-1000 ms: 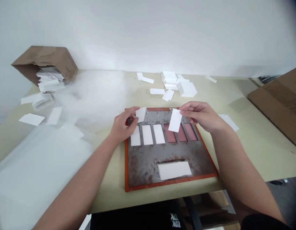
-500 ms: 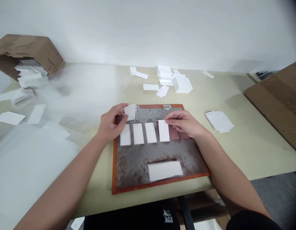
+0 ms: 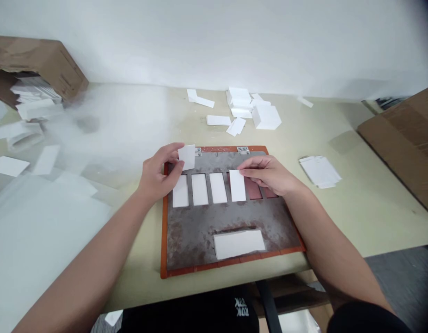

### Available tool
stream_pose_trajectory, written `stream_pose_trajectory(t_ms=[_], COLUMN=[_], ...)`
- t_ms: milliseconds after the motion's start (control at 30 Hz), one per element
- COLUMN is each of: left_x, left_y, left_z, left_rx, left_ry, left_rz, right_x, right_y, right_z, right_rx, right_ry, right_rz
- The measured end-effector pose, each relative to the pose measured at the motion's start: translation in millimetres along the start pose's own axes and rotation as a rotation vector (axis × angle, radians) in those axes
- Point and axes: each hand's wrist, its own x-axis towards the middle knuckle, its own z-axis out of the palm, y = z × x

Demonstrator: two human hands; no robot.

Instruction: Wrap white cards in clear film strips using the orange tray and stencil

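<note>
A dark metal plate (image 3: 200, 231) with a row of rectangular slots lies on an orange-edged board (image 3: 164, 240), joined by hinges at the back. White cards fill the three leftmost slots, such as the middle card (image 3: 200, 189). My right hand (image 3: 265, 173) pinches a white card (image 3: 238, 186) at its top edge, over the fourth slot; whether it lies flat there I cannot tell. Reddish slots (image 3: 254, 189) show under my right fingers. My left hand (image 3: 163, 173) holds white cards (image 3: 186, 157) above the plate's back left corner; their number is unclear.
A white strip (image 3: 239, 244) lies on the plate's front. Behind stand white card stacks (image 3: 265, 115) and loose pieces. A card pile (image 3: 320, 171) lies right, near a cardboard box (image 3: 404, 143). At left are an open carton (image 3: 58, 69) and a translucent sheet (image 3: 44, 240).
The view has shifted slightly. Both hands keep their grips and nearly the same places over the plate; the right-hand card remains over the fourth slot.
</note>
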Motion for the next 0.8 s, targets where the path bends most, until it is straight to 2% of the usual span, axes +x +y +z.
stream_pose_trajectory(t_ms=[800], left_x=[-0.5], left_y=[-1.5], left_z=[0.0], left_rx=[-0.008], left_ry=[-0.003], left_rz=[0.000], right_x=[-1.8], right_y=[-4.0], right_z=[2.4], right_rx=[-0.024], right_ry=[0.024], right_rz=[0.031])
